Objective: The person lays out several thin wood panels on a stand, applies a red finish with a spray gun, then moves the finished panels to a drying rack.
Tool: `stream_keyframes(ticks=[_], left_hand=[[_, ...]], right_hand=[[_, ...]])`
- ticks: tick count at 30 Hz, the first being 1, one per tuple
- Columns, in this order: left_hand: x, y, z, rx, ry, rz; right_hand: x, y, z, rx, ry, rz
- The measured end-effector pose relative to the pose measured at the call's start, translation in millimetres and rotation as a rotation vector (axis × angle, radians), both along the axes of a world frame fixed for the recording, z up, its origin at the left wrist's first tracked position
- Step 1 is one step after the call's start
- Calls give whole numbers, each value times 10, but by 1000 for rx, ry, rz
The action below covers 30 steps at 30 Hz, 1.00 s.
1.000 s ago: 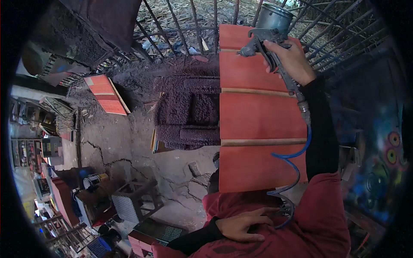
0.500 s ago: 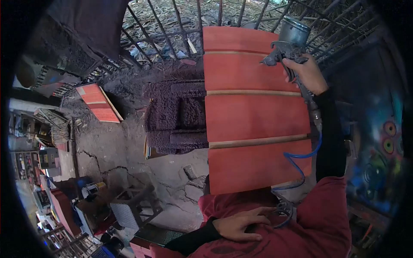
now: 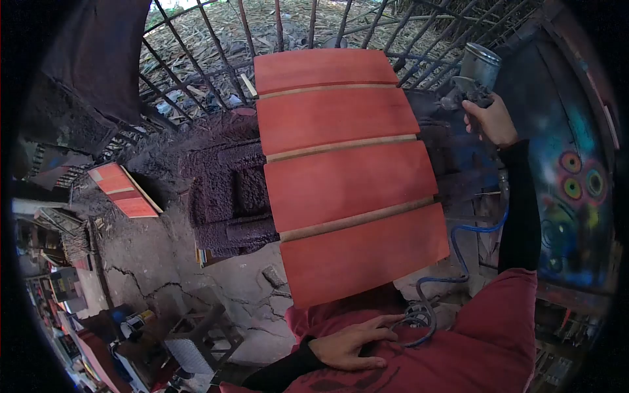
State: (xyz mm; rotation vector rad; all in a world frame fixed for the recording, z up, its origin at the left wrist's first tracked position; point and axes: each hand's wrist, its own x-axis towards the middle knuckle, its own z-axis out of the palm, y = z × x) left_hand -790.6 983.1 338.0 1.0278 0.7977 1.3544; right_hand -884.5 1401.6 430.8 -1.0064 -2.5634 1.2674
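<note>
My right hand (image 3: pixel 493 122) is wrapped around the grip of a spray gun (image 3: pixel 466 92) with a metal paint cup (image 3: pixel 481 63) on top. The gun sits beyond the far right edge of a red board (image 3: pixel 347 177) crossed by bare, wood-coloured strips. From the gun's side a blue hose (image 3: pixel 462 252) runs down to a loose coil near my lap. My left hand (image 3: pixel 350 344) lies flat on my red clothing, fingers spread, fingertips close to the coiled hose. The board rests on a dark, paint-crusted support (image 3: pixel 232 196).
Metal bars (image 3: pixel 278 26) stand behind the board, with dry leaves beyond. A smaller red panel (image 3: pixel 126 190) leans at left. Below it are a stool (image 3: pixel 200 337) and cluttered shelves. A paint-spattered dark panel (image 3: pixel 570 183) stands at right. The floor is cracked.
The spray gun has moved right, from over the board's upper right part to past its edge. The view has shifted, so the board appears farther left and tilted. My left hand stays on my lap.
</note>
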Motion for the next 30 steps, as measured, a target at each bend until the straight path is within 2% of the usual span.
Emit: stream_keyframes(ticks=[3, 9, 19, 22, 30], left_hand=[[41, 2, -47, 14, 3, 11], [-8, -15, 39, -40, -28, -55], [-1, -181, 60, -53, -1, 19], [17, -222, 58, -61, 6, 16], [75, -275, 35, -24, 75, 108]], right_hand=[[65, -6, -4, 84, -23, 5], [-35, -295, -74, -76, 36, 46], [-594, -1142, -283, -222, 117, 246], [-771, -1451, -306, -271, 219, 324], [-944, -2012, -249, -442, 218, 465]])
